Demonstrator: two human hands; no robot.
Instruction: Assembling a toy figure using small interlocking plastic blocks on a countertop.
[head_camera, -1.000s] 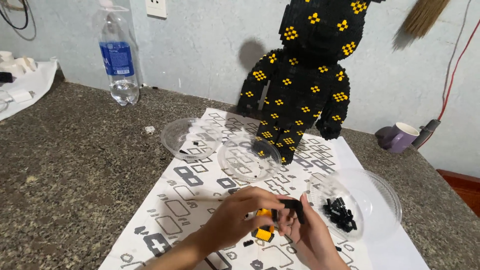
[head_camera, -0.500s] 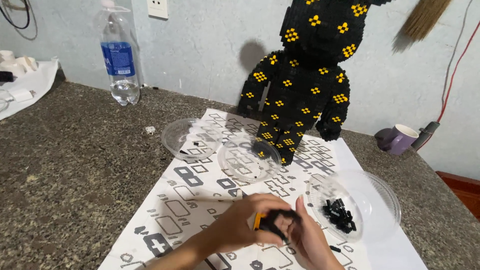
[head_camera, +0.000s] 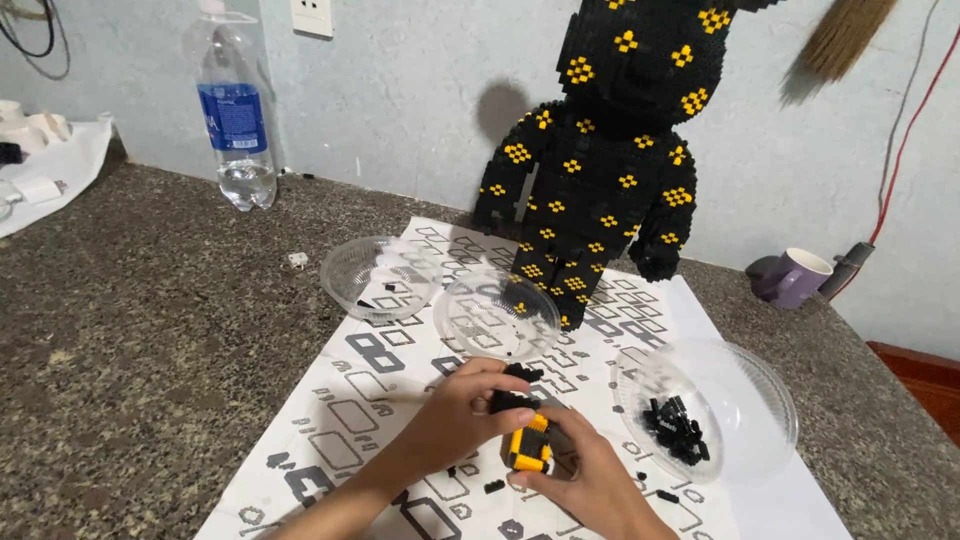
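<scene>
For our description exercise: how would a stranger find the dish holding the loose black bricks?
Start at the tall black-and-yellow brick bear against the wall. On the printed sheet before it lie clear plastic dishes; take the dish at the right edge, the only one holding a pile of black bricks.

a home room: granite counter (head_camera: 150, 330), wall socket (head_camera: 312, 15), mug (head_camera: 795, 277), broom (head_camera: 840, 40).

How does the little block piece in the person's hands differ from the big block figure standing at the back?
The small block piece is held between the left hand and right hand; the tall block figure stands free on the printed sheet. The piece fits within the hands, while the figure towers over the clear bowls. The piece shows a solid yellow patch; the figure has scattered yellow dots. Both are black and yellow.
</scene>
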